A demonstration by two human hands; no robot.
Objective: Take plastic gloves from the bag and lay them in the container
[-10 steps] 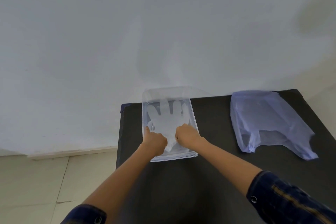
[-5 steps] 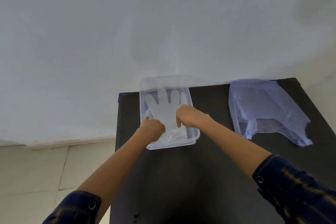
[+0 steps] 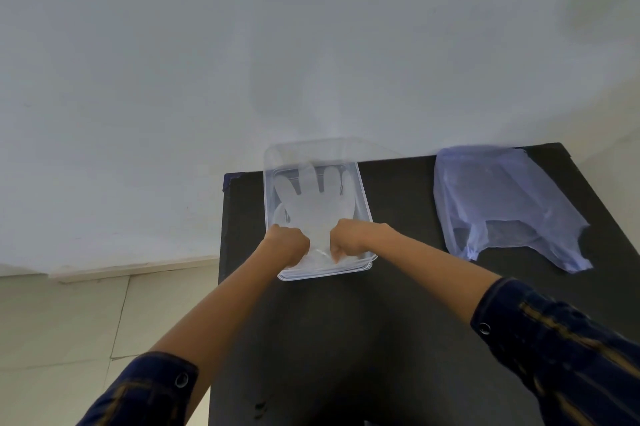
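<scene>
A clear plastic glove [image 3: 317,202] lies flat in the clear rectangular container [image 3: 363,193], fingers pointing away from me. More clear plastic seems to lie under it. My left hand [image 3: 287,244] and my right hand [image 3: 348,240] are both in the near end of the container, fingers curled onto the glove's cuff. The pale blue plastic bag [image 3: 498,200] lies flat on the table to the right, apart from both hands.
The black table [image 3: 398,321] has its left edge just beside the container, with tiled floor [image 3: 62,321] below. A white wall [image 3: 277,45] stands right behind the table. The container's far end overhangs the table's back edge.
My right hand has slid back from the glove's palm to its cuff, level with my left hand. The view has shifted slightly.
</scene>
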